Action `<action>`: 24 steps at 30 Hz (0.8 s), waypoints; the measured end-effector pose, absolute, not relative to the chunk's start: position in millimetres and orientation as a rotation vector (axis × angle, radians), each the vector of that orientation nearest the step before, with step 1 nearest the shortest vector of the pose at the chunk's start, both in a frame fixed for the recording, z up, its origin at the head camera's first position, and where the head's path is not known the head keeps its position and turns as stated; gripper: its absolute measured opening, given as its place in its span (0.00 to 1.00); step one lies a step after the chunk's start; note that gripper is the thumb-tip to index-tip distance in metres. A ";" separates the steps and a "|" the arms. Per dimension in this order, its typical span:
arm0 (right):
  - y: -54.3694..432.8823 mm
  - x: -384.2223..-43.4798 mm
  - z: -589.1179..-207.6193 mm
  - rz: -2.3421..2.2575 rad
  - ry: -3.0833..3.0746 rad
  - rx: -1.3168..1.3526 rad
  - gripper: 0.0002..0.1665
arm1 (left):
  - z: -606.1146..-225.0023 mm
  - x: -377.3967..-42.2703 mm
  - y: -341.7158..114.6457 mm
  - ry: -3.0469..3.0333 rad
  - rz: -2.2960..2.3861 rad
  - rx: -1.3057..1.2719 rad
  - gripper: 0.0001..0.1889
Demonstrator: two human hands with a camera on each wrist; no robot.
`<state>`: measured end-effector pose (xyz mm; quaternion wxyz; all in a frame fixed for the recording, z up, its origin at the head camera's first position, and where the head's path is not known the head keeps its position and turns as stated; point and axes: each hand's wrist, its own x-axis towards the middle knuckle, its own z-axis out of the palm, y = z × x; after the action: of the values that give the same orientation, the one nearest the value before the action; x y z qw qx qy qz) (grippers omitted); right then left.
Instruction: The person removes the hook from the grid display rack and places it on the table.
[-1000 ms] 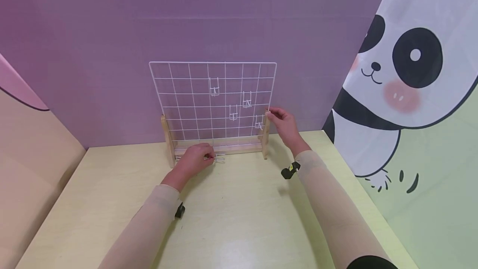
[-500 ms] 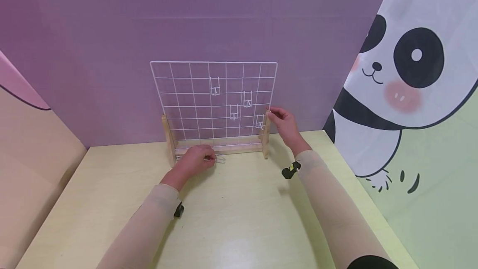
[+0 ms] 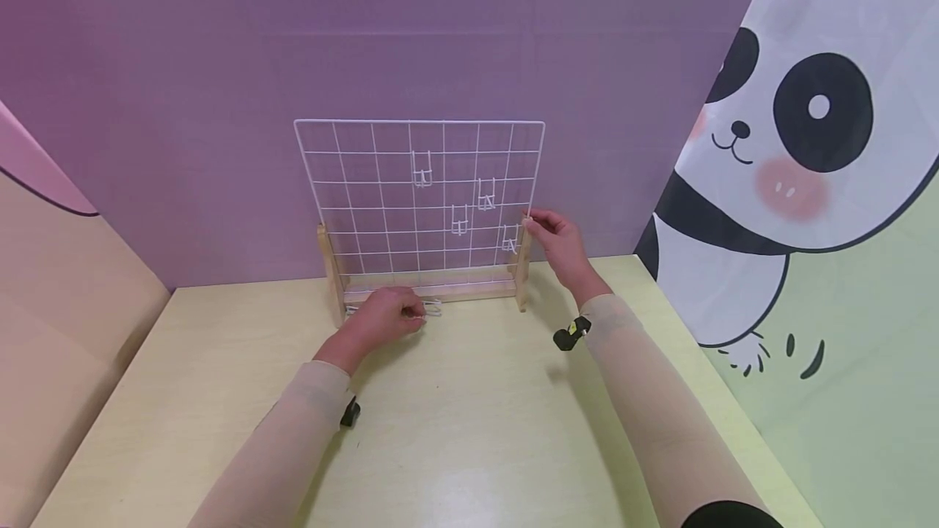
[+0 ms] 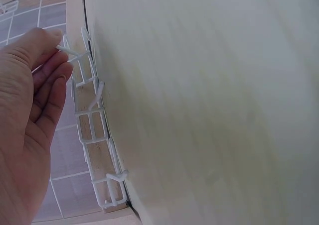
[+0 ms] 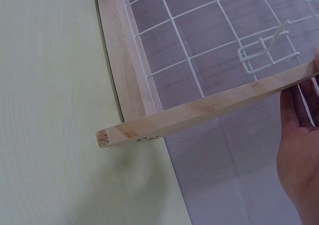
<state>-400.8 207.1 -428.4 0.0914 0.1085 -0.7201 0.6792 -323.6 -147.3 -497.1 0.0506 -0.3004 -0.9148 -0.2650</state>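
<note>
A white wire grid (image 3: 418, 121) stands upright in a wooden stand (image 5: 209, 105) against the back wall. Low at its front, my left hand (image 3: 381, 318) pinches a prong of a white wire hook (image 4: 84, 63) between thumb and fingers. Two more wire hooks, a middle one (image 4: 92, 128) and a lower one (image 4: 112, 187), line the wooden base beside it in the left wrist view. My right hand (image 3: 563, 249) grips the top of the stand's right post, thumb in front and fingers behind. Several hooks hang on the grid, one hook (image 5: 269, 51) close to that post.
The pale wooden table (image 3: 455, 414) extends in front of the stand. Directly behind it is a purple wall covering (image 3: 220, 104), and a panda print (image 3: 822, 112) covers the right wall.
The hook's end at my left fingertips has tipped up slightly, while the left hand has shifted a touch lower. My right hand keeps its hold on the post.
</note>
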 end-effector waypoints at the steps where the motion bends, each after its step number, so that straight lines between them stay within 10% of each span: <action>1: 207.0 -400.8 -428.5 2.015 -2.140 0.322 0.20 | -497.1 -323.5 -147.3 -2.790 -0.814 -0.913 0.04; 24: 206.0 -400.3 -428.4 2.011 -2.143 0.313 0.22 | -499.2 -325.0 -147.0 -2.905 -0.883 -0.840 0.05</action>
<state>-400.3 206.0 -428.4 0.0928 0.1056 -0.7220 0.6775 -325.0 -147.0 -499.2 -0.0045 -0.2666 -0.9222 -0.2801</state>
